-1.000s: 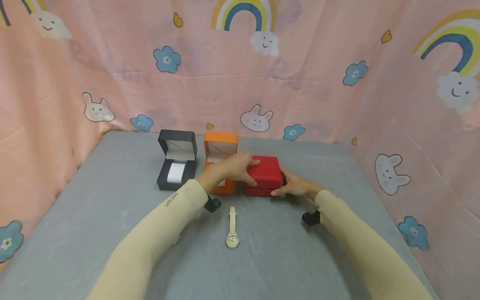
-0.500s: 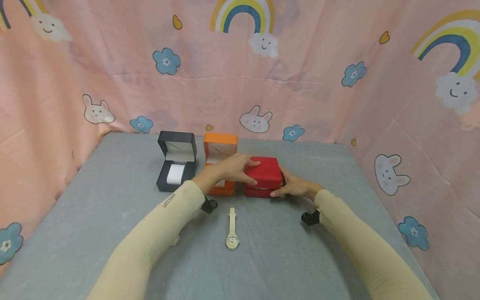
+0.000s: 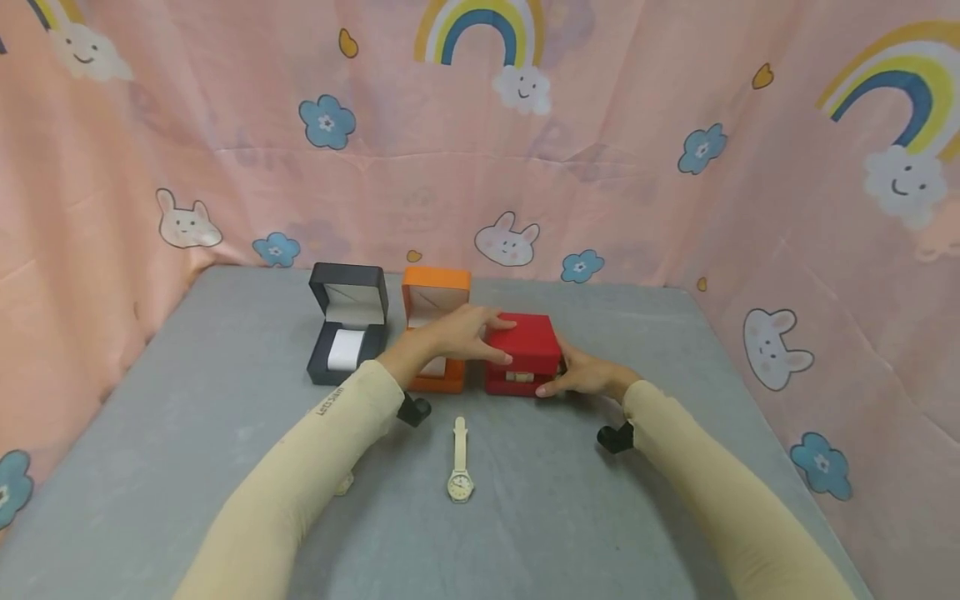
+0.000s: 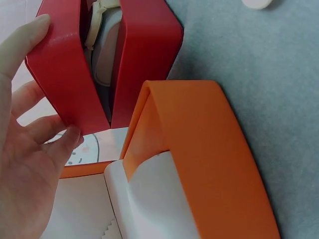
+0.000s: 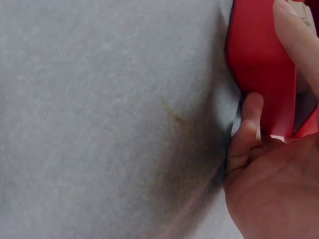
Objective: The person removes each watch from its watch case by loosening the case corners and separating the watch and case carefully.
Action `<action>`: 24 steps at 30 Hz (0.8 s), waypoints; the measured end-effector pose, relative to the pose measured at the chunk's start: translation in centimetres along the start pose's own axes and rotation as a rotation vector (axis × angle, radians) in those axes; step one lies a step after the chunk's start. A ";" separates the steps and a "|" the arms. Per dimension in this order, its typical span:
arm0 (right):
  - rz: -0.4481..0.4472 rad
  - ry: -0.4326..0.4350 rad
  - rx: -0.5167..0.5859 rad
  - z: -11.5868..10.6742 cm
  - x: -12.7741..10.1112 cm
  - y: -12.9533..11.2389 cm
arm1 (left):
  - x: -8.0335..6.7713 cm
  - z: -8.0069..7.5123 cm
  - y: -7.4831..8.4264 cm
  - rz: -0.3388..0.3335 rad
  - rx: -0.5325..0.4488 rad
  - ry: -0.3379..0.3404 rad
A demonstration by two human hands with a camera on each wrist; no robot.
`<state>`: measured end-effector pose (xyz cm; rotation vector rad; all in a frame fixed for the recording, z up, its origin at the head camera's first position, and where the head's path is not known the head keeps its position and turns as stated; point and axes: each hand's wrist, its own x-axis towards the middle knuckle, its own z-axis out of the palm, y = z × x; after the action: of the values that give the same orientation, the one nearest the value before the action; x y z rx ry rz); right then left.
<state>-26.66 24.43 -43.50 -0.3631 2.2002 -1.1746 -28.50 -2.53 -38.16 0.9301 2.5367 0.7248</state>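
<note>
A red watch box [image 3: 522, 348] stands on the grey table [image 3: 225, 417] with its lid a little raised. My left hand [image 3: 461, 335] grips the lid [image 4: 55, 74] from the left, thumb and fingers on its edges. My right hand [image 3: 581, 375] holds the box's base [image 5: 259, 64] at its right side, the thumb [image 5: 244, 129] against its wall. Through the gap a cream watch [image 4: 99, 20] shows on a cushion inside. Another cream watch [image 3: 460, 462] lies flat on the table in front of the box.
An open orange box [image 3: 437, 300] stands right against the red one's left side. An open black box [image 3: 347, 333] with a white cushion is further left. Pink patterned cloth [image 3: 600, 167] walls the table's back and sides.
The red box's lid has lifted slightly, so a gap with something cream inside now shows at the front. Both hands stay on the box.
</note>
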 end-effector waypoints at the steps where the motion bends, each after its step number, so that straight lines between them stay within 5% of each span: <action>1: -0.007 -0.004 0.004 0.0 0.0 0.0 | 0.0 -0.1 0.0 0.004 0.000 0.001; 7: -0.030 -0.030 0.044 0.1 0.1 0.0 | -0.2 -0.2 0.0 -0.002 0.000 -0.004; 24: 0.085 0.021 -0.030 0.2 -0.1 -0.4 | -0.3 -0.1 0.6 -0.017 -0.030 0.022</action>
<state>-26.44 24.13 -43.18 -0.2679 2.2306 -1.1052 -28.05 -2.39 -37.73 0.8951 2.5426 0.7696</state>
